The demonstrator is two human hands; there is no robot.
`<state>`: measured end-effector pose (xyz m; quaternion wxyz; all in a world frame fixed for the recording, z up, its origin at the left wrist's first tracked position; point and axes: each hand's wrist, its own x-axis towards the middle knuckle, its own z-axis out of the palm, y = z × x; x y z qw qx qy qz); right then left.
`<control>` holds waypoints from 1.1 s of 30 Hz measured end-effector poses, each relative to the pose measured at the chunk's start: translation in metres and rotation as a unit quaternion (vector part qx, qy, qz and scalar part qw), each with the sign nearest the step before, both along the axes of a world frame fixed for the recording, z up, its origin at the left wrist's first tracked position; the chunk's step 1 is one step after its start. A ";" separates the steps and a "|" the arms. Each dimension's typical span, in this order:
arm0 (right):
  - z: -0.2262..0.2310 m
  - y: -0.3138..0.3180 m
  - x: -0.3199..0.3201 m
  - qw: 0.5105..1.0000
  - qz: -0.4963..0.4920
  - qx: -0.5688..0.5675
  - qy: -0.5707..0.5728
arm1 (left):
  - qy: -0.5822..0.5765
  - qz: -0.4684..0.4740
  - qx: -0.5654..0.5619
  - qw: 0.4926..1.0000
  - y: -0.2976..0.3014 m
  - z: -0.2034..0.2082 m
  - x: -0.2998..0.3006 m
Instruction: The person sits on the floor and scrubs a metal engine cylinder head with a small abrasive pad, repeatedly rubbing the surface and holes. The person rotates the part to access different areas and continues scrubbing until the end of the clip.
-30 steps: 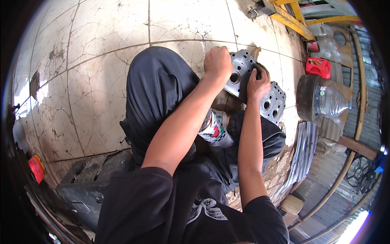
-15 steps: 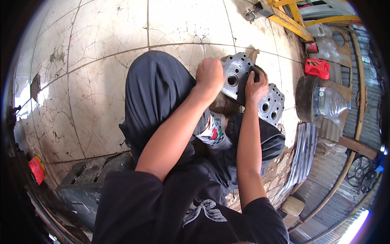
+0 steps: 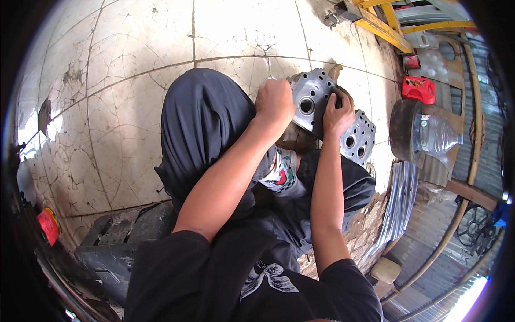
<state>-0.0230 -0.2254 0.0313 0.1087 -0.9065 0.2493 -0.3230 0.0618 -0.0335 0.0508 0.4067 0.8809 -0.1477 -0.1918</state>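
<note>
A grey metal engine cylinder head [image 3: 307, 119] with round ports and several bolt holes lies slanted across the floor by my shins. Its left end is beside my left hand [image 3: 275, 102], which is closed in a fist at the edge, seemingly gripping it; the fingertips are hidden. Lying across the middle of its flat face is a dark flat block [image 3: 326, 110]. Over that block my right hand [image 3: 339, 115] is curled, fingers bent on its far end. Most of the block is under the hand, so its kind cannot be made out.
Cracked tiles [image 3: 145, 37] cover the floor. A dark box [image 3: 126, 236] stands left of my hip. To the right are a red plastic container [image 3: 418, 90], a black round tub [image 3: 403, 131], a clear plastic bottle [image 3: 437, 137] and corrugated sheets. A yellow metal frame [image 3: 383, 32] stands at the far right.
My left hand has shifted very slightly to the left. The right hand and the cylinder head look unmoved.
</note>
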 end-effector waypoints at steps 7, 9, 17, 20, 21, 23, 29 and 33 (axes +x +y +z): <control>-0.002 -0.001 0.001 1.000 -0.006 -0.005 0.007 | -0.047 0.076 -0.047 0.995 -0.019 -0.002 0.007; -0.001 -0.001 0.000 1.000 -0.008 -0.004 0.009 | -0.033 0.044 -0.010 0.998 -0.003 -0.004 -0.007; -0.002 -0.001 0.003 1.000 0.008 -0.001 -0.001 | -0.051 0.076 -0.028 0.995 -0.013 -0.004 0.005; -0.002 -0.001 0.000 1.000 -0.005 0.000 0.006 | -0.048 0.056 0.012 0.997 -0.010 -0.005 -0.003; -0.001 -0.001 -0.001 1.000 -0.005 -0.003 0.006 | -0.029 0.039 0.021 0.999 0.000 -0.006 -0.008; 0.000 -0.001 -0.001 1.000 -0.004 -0.010 0.006 | -0.008 0.019 0.027 0.999 0.003 -0.003 -0.008; 0.001 0.004 0.004 1.000 0.002 0.013 -0.009 | -0.023 0.052 -0.017 0.998 -0.012 0.002 0.013; 0.003 0.004 0.001 1.000 0.004 0.021 -0.022 | 0.004 -0.003 0.038 0.999 0.002 0.005 0.005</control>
